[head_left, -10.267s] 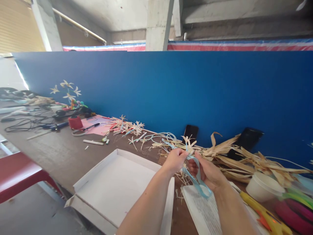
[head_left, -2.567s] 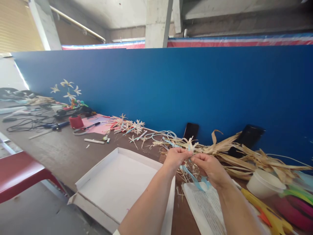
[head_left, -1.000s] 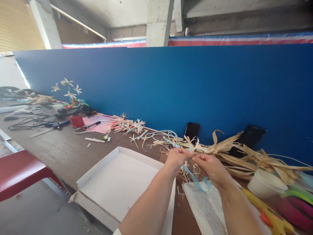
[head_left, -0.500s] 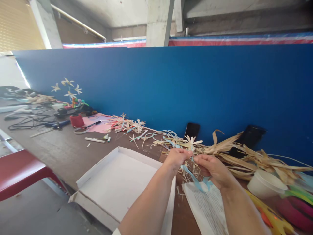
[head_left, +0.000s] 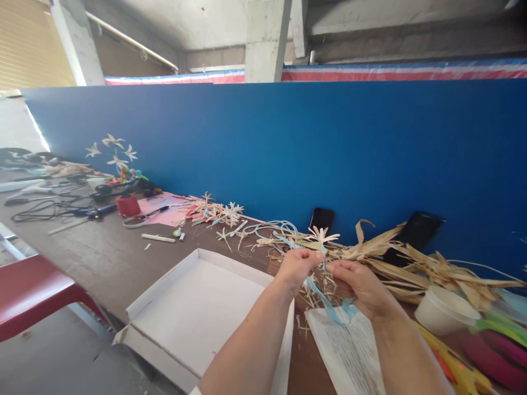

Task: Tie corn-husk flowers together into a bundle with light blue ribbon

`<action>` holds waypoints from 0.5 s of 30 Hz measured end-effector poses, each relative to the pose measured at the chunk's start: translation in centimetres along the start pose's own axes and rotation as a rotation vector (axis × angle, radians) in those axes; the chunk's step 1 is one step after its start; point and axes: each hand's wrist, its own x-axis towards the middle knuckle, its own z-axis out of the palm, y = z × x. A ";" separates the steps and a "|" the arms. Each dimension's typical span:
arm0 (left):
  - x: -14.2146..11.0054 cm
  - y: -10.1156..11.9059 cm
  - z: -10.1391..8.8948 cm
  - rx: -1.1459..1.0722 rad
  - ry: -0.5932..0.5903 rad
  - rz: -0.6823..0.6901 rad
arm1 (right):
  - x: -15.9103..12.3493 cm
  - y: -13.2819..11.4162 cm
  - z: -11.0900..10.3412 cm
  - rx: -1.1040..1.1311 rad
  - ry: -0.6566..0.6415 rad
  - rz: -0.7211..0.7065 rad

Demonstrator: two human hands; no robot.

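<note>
A pale husk flower (head_left: 322,236) with thin spread petals stands upright just above my fingers. My left hand (head_left: 300,267) pinches its stem below the petals. My right hand (head_left: 349,278) is closed in a pinch right beside it, on the light blue tape (head_left: 325,299) wrapped at the stem. The tape's loose end hangs down over a printed paper sheet (head_left: 343,348). The fingertips cover most of the stem.
An open white box lid (head_left: 197,307) lies left of my forearms. Dried husks (head_left: 411,263), a white cup (head_left: 444,310) and two dark phones (head_left: 321,219) are behind and right. More husk flowers (head_left: 222,211) lie along the blue partition (head_left: 263,142). A red chair (head_left: 37,296) stands left.
Both hands keep nearly the same pinch at the flower's stem. The whole view has shifted very slightly; nothing was let go.
</note>
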 end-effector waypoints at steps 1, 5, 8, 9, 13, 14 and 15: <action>0.0 0.0 -0.1 0.021 -0.002 0.005 | 0.0 0.0 -0.1 -0.010 0.003 -0.004; 0.1 0.0 -0.4 0.113 -0.027 0.021 | 0.0 0.1 -0.1 -0.055 0.006 -0.033; 0.1 0.1 -0.7 0.168 -0.063 0.010 | 0.0 0.2 -0.2 -0.062 -0.039 -0.031; 0.1 0.2 -0.7 0.186 -0.079 0.005 | 0.0 0.2 -0.2 -0.065 -0.054 -0.025; -0.2 0.6 -0.9 0.294 -0.129 -0.021 | -0.2 0.1 -0.6 -0.117 -0.081 -0.005; -0.3 0.7 -1.0 0.321 -0.139 -0.027 | -0.3 0.0 -0.7 -0.140 -0.087 -0.003; -0.4 0.8 -1.0 0.342 -0.151 -0.033 | -0.4 -0.1 -0.8 -0.161 -0.095 0.000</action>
